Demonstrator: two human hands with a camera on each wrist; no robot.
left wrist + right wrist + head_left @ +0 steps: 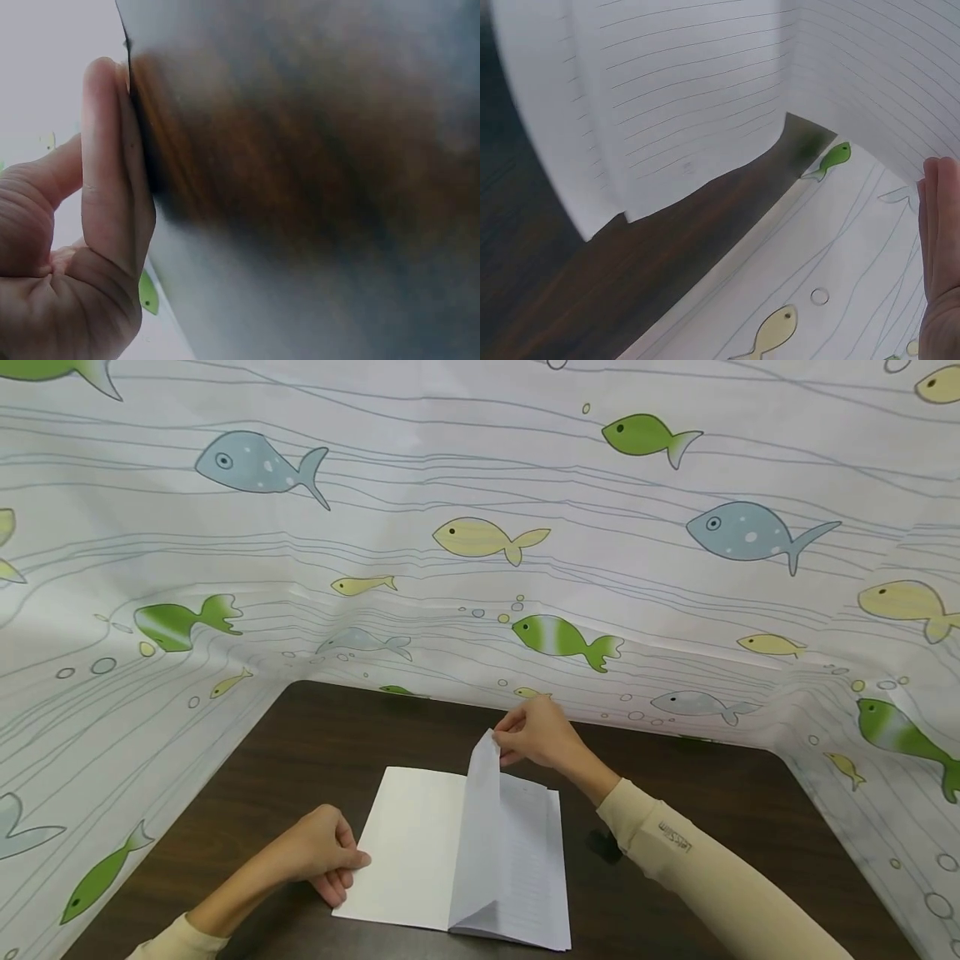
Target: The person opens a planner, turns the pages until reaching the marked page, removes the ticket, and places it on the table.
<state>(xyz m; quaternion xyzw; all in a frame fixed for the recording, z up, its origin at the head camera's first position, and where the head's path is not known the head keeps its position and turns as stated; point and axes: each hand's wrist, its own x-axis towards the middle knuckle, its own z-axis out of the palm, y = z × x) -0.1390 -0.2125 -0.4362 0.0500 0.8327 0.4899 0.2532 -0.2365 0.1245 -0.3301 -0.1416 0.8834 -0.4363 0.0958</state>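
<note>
An open notebook (412, 847) lies on the dark table, a blank white side at left and lined pages (528, 860) at right. My left hand (324, 852) holds its left edge, the thumb over the blank side. With thumb and fingers, my right hand (542, 733) pinches the top corner of a raised sheet (477, 835), which stands up near the middle of the notebook. Ruled lines show on the sheet and pages in the right wrist view, where my right hand (941, 247) is at the right edge. The left wrist view shows my left hand's fingers (105, 165) close against the tabletop.
The dark wooden table (675, 827) extends around the notebook. A white sheet printed with fish (555, 635) and wavy lines rises behind the table and along both sides. A small dark object (603, 845) is partly hidden beneath the right sleeve.
</note>
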